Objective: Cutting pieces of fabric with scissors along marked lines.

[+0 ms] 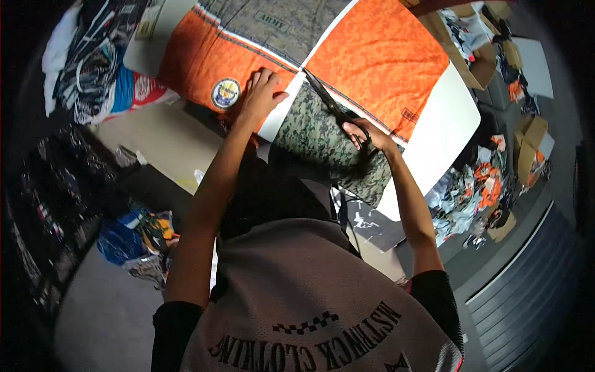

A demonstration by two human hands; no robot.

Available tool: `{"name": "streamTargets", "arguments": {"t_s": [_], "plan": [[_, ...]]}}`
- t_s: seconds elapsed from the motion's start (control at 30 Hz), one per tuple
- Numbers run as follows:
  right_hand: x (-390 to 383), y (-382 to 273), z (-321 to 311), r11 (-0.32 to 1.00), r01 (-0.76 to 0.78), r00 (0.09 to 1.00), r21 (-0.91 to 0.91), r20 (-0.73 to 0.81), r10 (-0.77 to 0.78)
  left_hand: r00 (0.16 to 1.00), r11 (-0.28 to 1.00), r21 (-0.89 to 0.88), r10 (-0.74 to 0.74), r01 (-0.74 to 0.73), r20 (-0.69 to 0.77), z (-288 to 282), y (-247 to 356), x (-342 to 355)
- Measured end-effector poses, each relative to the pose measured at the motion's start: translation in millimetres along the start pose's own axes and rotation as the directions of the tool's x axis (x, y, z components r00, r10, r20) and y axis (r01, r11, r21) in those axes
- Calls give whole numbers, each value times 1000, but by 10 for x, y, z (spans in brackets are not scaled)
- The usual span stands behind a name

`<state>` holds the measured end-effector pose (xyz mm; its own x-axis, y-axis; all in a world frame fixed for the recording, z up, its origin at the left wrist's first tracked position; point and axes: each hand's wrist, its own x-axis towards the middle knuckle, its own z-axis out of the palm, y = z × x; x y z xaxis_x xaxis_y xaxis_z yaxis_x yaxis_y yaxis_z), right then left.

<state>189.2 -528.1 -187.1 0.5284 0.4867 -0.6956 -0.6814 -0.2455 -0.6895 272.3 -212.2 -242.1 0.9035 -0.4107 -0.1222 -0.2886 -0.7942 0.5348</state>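
Large printed fabric (376, 51) with orange and grey camouflage panels, white stripes and a round emblem lies over a white table (451, 121). My left hand (262, 98) rests on the left orange panel, fingers apart and slightly bent, just right of the emblem. My right hand (362, 134) grips black scissors (331, 106), whose blades point up-left to the junction of the panels along the white stripe. Green camouflage fabric (310, 133) hangs below the scissors, between my hands, over the near table edge.
Bundled material (93, 68) is piled at the upper left, dark bagged items (56, 192) at left. Cardboard boxes (530, 146) and fabric piles (471, 192) sit at right. A small colourful pile (124, 242) lies on the floor by my left arm.
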Motion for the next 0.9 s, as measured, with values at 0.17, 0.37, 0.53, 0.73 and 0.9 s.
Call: {"name": "streamTargets", "arguments": {"t_s": [0.17,0.37,0.53,0.73,0.9], "plan": [[83,-65,-223,986,-11,999,-167,45,19,996,999,-3,-48,48,-75,106,104,-83],[120,-4,-368,982,55,995,-181,96,-38,980,1000,-22,-11,6,-196,79,135,-186],[126,22,-419,989,27,992,-145,126,-9,983,1000,13,-21,24,-182,25,127,-286],[107,78,-468,1000,-22,982,-16,188,24,988,999,44,-25,32,-151,4,101,-311],[138,110,-466,995,-52,968,86,248,29,985,1000,5,-3,4,-175,12,93,-322]]}}
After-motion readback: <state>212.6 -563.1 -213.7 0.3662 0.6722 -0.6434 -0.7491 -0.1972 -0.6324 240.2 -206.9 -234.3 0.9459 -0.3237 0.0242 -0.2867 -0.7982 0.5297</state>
